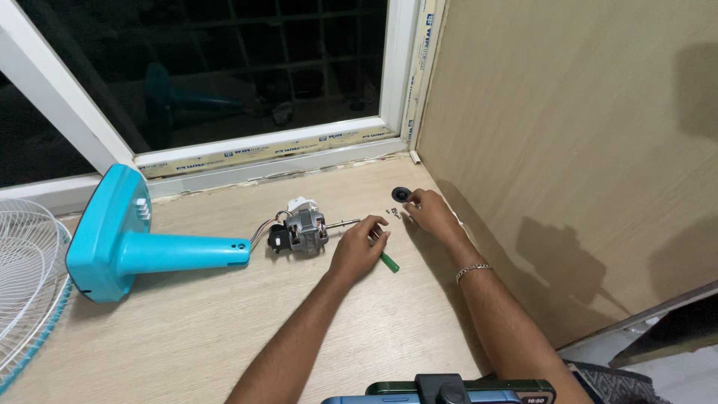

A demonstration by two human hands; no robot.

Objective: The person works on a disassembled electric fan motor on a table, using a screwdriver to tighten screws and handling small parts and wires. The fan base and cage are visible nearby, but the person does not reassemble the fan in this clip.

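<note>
- On the pale wood-grain tabletop [224, 329], I see my left hand [357, 251] curled over a screwdriver with a green plastic handle [388, 261]; the fingers are wrapped narrow around it, and the handle tip pokes out on the side toward my right arm, so I judge it a working grip kept ready.
- My right hand [428, 215] rests farther back, fingertips bunched over a small cluster of loose silver screws [393, 213]; I cannot tell whether one is pinched between them.
- Just beyond those fingers lies a small round black cap [402, 194], apart from the screws, as though parked out of the way.
- A bare electric motor with grey metal core and a thin steel shaft [305, 229] lies just left of my left hand, shaft pointing toward it, wires trailing to a turquoise plastic fan stand [134, 251] lying on its side.
- A tall tan wooden panel [568, 142] hems in the right side close behind my right hand, and a white window frame [262, 150] closes the back.
- Open room lies toward me on the near tabletop; a white wire fan guard [26, 284] takes the far left edge.
</note>
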